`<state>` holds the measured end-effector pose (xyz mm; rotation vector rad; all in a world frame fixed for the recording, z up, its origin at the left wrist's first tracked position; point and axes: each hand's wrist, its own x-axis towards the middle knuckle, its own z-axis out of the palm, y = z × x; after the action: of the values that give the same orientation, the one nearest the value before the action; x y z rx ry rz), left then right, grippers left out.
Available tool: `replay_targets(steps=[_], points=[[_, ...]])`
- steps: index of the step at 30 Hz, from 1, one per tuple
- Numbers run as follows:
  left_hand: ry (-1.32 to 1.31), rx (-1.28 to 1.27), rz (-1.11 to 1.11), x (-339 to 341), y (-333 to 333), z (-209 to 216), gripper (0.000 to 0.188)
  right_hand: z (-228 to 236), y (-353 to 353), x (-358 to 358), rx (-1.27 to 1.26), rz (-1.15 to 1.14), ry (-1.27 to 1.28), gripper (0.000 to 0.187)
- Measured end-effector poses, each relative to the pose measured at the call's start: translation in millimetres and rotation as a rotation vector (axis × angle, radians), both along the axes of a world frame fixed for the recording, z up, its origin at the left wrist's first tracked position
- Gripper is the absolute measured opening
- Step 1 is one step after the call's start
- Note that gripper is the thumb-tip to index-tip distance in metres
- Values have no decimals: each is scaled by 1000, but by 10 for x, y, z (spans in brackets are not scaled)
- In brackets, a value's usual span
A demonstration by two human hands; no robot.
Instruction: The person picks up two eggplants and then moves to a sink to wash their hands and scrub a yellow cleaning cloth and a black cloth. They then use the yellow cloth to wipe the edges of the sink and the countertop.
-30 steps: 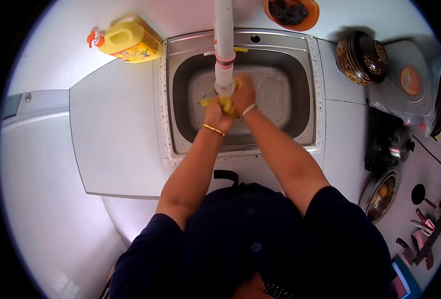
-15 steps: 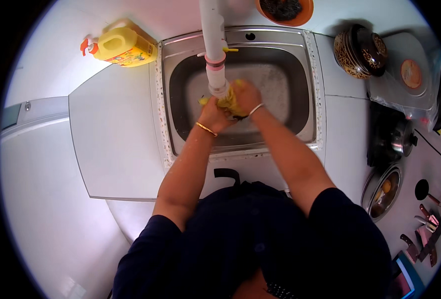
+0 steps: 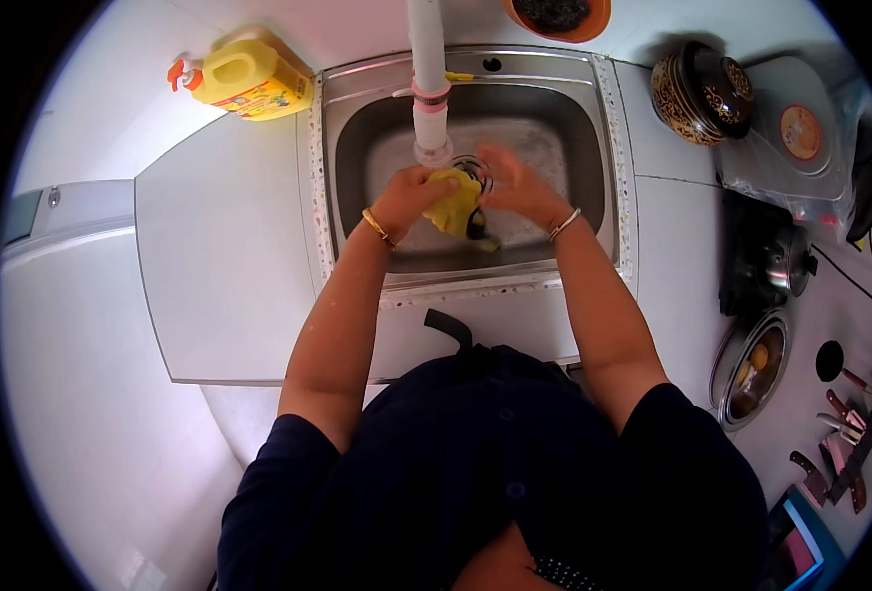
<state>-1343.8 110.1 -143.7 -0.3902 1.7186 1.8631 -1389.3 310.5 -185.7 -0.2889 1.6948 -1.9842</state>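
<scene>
yellow cloth point(image 3: 448, 209), one, inside the one steel sink point(image 3: 352, 163), below the mouth of one white spout point(image 3: 428, 113). hands, two: the left hand point(image 3: 406, 200) grasps the cloth; the right hand point(image 3: 523, 189) is loosed, fingers parted, just beside it, contact not determinable. wristbands, two: one gold-coloured band point(image 3: 378, 227) left, one pale band point(image 3: 565, 225) right. surroundings: one yellow jug point(image 3: 264, 84), one lidded brown pot point(image 3: 697, 103), one orange bowl point(image 3: 586, 32). variance from the earlier frame: both hands then gripped the cloth, bunched at the spout; the right has since come away.
</scene>
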Motion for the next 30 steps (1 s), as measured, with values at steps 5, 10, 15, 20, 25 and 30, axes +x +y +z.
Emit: replay_targets(steps=[5,10,15,20,25,30], points=[[46,331,270,146,54,246,28,-569,-162,414,374,434,230,43],[192,241,317,273,-538,-44,26,-691,-78,327,305,159,-127,35],[363,-452,71,374,-555,-182,31,-179,39,-12,867,73,607,18],[385,-971,-7,288,-500,-147,21,62,234,-229,1047,215,736,17],[241,-248,330,321,-177,-359,31,-57,-58,-8,430,-151,451,19],[-113,568,319,274,144,-201,43,-264,-475,148,300,-173,226,16]])
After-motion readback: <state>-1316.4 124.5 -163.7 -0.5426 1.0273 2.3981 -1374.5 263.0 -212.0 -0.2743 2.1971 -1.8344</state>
